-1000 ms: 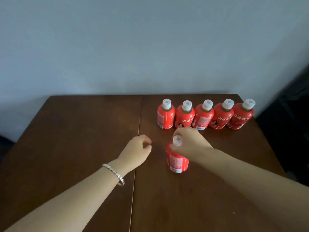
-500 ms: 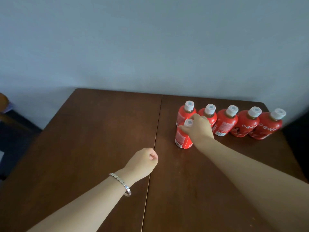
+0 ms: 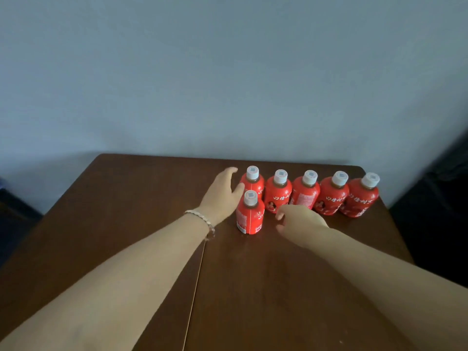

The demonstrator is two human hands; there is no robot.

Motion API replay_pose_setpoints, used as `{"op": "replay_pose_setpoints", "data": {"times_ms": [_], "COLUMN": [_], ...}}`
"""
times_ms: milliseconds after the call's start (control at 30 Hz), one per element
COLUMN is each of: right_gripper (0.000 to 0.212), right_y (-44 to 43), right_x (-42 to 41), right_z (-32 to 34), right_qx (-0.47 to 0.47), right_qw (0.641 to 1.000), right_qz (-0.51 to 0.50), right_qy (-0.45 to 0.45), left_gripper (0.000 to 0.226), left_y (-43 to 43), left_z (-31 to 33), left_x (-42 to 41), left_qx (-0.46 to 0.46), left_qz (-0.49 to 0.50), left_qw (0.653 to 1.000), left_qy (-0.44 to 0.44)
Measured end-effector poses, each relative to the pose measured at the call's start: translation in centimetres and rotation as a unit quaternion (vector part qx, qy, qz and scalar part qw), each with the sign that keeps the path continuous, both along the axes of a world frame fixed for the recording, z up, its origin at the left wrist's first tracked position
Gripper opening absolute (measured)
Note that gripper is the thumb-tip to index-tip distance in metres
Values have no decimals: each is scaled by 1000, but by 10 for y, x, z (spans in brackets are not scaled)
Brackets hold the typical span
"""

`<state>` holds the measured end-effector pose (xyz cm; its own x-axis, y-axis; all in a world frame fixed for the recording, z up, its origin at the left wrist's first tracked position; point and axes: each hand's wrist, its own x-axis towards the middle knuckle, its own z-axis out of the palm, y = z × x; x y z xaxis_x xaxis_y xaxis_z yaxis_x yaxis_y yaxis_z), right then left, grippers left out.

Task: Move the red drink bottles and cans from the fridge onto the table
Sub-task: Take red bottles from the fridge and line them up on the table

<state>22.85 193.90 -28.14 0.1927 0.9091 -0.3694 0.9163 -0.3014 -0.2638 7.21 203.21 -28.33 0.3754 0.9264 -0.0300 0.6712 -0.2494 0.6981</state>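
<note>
Head: six red bottles, white script illegible; caps bear square codes.

Right hand off front bottle — left hand now alongside

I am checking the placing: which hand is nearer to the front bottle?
Left. The left hand lies close beside the front bottle, on its left; the right hand is on its right, across a clear gap.
</note>
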Motion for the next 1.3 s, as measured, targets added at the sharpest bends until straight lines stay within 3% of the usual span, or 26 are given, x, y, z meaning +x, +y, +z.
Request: {"op": "replay_pose_setpoints", "data": {"times_ms": [67, 167, 267, 400, 667, 734, 867, 934, 1067, 1201, 1301], "right_gripper": [26, 25, 26, 26, 25, 25, 26, 26, 27, 26, 26], "right_y": [-1, -3, -1, -1, -1, -2, -3, -4, -8, -18, -28], "right_x": [10, 22, 34, 45, 57, 59, 59, 58, 57, 52, 45], "right_z": [-4, -12, -20, -22, -19, -21, -20, -19, -19, -17, -8], "right_qx": [10, 12, 9, 2, 4, -2, -6, -4, -13, -23, -27], "right_qw": [1000, 1000, 999, 999, 999, 999, 999, 999, 999, 998, 999], "right_qz": [-11, -13, -12, -7, 5, 5, 12, 17, 21, 13, 3], "right_qy": [6, 16, 28, 34, 38, 41, 45, 45, 47, 52, 46], "left_gripper": [58, 65, 19, 28, 19, 27, 93, 96, 63, 63, 81], "left_y": [28, 57, 64, 61, 57, 51, 24, 11, 2, -5, -18], "left_z": [2, -5, -19, -33, -20, -18, -19, -26, -37, -37, -34], "left_x": [26, 51, 66, 62, 62, 70, 81, 79, 70, 64, 58], "left_qx": [-14, -93, -111, -96, -89, -117, -249, -289, -231, -207, -110], "left_qz": [8, 11, -15, 19, -13, 31, 177, 190, 171, 140, 98], "left_qw": [1000, 995, 988, 994, 986, 984, 948, 937, 957, 968, 969], "left_qy": [-11, 46, 102, 54, 143, 130, 84, 52, 49, 24, 199]}}
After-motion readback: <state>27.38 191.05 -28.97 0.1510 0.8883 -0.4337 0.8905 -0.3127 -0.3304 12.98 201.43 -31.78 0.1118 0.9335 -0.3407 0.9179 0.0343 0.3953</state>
